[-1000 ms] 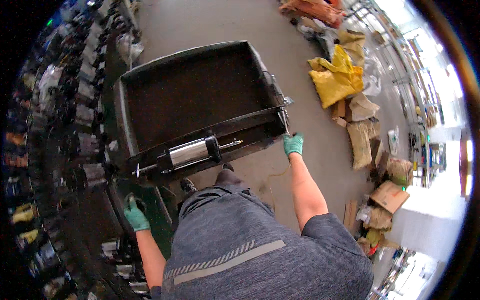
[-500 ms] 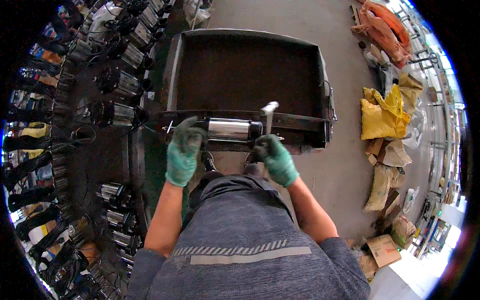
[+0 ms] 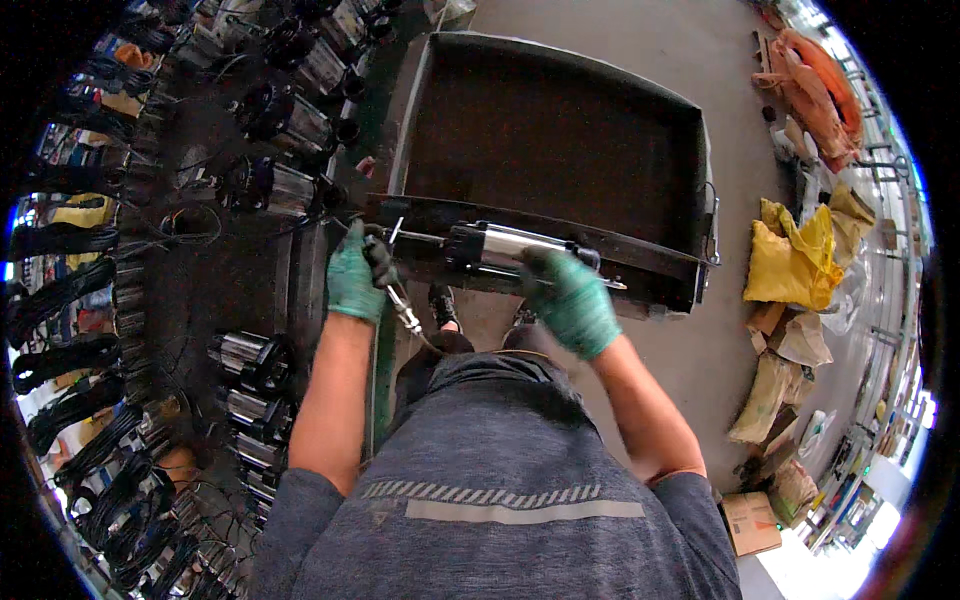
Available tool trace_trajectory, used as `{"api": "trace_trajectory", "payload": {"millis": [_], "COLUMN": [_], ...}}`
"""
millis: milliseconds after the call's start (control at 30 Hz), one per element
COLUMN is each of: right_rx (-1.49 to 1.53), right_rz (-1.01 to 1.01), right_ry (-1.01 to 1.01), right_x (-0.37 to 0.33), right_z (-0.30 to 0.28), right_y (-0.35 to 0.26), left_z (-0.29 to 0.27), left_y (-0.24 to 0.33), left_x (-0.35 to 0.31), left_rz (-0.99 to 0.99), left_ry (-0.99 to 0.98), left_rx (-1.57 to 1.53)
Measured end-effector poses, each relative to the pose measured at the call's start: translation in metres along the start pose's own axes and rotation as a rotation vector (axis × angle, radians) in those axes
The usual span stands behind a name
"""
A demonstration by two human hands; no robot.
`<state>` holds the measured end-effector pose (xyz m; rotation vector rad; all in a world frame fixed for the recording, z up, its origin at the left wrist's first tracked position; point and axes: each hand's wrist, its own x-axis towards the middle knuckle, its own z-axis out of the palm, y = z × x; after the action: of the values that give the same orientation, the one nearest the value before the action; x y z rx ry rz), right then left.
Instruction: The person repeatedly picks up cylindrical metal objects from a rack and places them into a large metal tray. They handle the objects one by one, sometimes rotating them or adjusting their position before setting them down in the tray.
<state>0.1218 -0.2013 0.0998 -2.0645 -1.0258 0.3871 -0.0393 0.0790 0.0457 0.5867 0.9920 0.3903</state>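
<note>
A motor with a silver cylindrical body and black ends (image 3: 512, 243) lies across the front rail of a dark metal trough (image 3: 545, 120). My right hand (image 3: 572, 302), in a green glove with dark fingers, is closed over the motor's right end; motion blurs it slightly. To the motor's left, my gloved left hand (image 3: 357, 272) is closed round a hand tool, mostly hidden by the fingers. From that tool a silver hose fitting (image 3: 404, 310) and a thin hose run down toward my waist. Beside the left hand stands the T-shaped handle (image 3: 397, 231) of a rod reaching the motor's left end.
Several similar motors (image 3: 285, 185) with black cables stand in rows on the left, and more (image 3: 255, 410) lie lower down. On the right floor are a yellow sack (image 3: 790, 260), an orange bundle (image 3: 820, 95) and cardboard boxes (image 3: 750, 522).
My left hand, earlier free beside the motor's left end, now grips the hose tool. The silver-headed tool in my right hand no longer shows; that hand now covers the motor's right end. The view has shifted.
</note>
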Motion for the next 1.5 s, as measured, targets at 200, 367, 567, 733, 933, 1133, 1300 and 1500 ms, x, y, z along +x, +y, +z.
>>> {"api": "trace_trajectory", "payload": {"millis": [200,367,567,733,933,1133,1300,1500], "right_rx": [-0.174,-0.077,-0.173,-0.25,-0.266,-0.276,-0.256,-0.238], "right_rz": [0.14,0.283,0.26,0.221,0.196,0.18,0.186,0.221], "right_ry": [-0.018,-0.142,-0.073,-0.085,-0.077,-0.076,-0.075,-0.102], "right_x": [0.041,0.052,0.052,0.054,0.053,0.053,0.054,0.054], "right_z": [-0.019,-0.016,-0.01,-0.012,-0.01,-0.01,-0.011,-0.012], "right_y": [0.041,0.049,0.049,0.052,0.057,0.059,0.06,0.056], "left_z": [-0.041,-0.036,-0.031,-0.035,-0.04,-0.031,-0.032,-0.025], "left_y": [0.026,0.023,0.02,0.023,0.03,0.031,0.03,0.032], "left_x": [0.053,0.08,0.091,0.098,0.1,0.093,0.098,0.094], "left_rz": [-0.137,-0.243,-0.281,-0.306,-0.392,-0.352,-0.383,-0.359], "left_ry": [0.191,0.102,0.027,-0.008,-0.085,-0.079,-0.071,-0.067], "left_rx": [0.308,0.43,0.54,0.567,0.541,0.588,0.606,0.686]}}
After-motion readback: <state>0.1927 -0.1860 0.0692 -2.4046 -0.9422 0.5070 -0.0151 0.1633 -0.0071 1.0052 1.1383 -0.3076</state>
